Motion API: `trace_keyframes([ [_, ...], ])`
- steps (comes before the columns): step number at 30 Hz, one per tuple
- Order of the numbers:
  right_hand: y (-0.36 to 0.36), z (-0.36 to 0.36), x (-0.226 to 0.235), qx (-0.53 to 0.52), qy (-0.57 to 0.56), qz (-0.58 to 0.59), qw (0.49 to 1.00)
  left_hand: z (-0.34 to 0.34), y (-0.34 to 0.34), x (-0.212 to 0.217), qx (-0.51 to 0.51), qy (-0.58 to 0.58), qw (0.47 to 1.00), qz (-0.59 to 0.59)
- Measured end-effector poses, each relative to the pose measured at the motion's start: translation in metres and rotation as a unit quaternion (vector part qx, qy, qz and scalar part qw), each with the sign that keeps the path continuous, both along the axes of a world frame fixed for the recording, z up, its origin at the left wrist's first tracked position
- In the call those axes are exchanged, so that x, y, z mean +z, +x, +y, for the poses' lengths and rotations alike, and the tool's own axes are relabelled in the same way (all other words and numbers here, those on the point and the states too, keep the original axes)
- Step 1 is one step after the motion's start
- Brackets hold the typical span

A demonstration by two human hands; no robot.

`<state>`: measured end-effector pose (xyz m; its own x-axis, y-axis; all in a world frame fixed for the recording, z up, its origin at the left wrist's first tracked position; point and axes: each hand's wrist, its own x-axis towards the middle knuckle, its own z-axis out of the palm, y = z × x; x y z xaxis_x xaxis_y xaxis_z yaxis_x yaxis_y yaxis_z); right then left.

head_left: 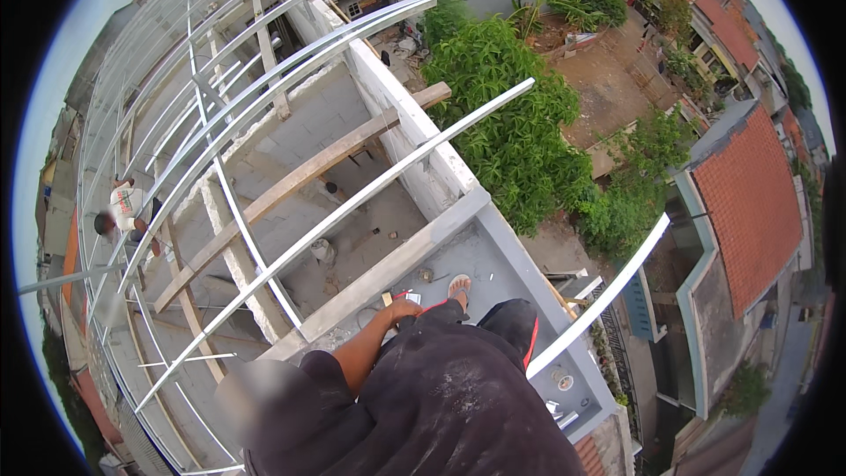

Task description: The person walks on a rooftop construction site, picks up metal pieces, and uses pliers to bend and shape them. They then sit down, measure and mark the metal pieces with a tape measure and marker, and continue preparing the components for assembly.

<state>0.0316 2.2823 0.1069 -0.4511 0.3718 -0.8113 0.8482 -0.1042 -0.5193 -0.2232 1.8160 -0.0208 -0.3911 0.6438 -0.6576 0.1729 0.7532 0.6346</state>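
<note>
Grey concrete beam [397, 264] edges past the left hand [405, 308], open room [397, 211] beyond.

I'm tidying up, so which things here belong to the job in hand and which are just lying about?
Likely the job's:
white metal strip
long metal bar
small white item beside left hand

Apparently lying about:
round container
pale bundle on floor below

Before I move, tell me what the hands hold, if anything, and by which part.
It cannot be told: the left hand is by a small tan piece, but any grip is unclear; the right hand is out of sight.
</note>
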Motion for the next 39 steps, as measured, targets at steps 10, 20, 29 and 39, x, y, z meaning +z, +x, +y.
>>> trace_keyframes([
  [10,-0.209,0.074,-0.016,0.213,0.016,-0.009,0.977,0.026,0.102,0.066,0.655,0.02,0.689,-0.311],
  [20,-0.356,0.162,-0.014,0.3,0.024,0.081,0.95,0.108,0.225,0.012,0.833,-0.032,0.503,-0.228],
  [29,-0.325,0.081,-0.031,0.466,-0.024,-0.004,0.884,0.146,0.281,-0.032,0.682,0.043,0.724,0.091],
  [39,-0.329,0.097,-0.064,0.657,0.013,0.07,0.751,0.125,0.333,0.045,0.937,0.088,0.242,-0.235],
])
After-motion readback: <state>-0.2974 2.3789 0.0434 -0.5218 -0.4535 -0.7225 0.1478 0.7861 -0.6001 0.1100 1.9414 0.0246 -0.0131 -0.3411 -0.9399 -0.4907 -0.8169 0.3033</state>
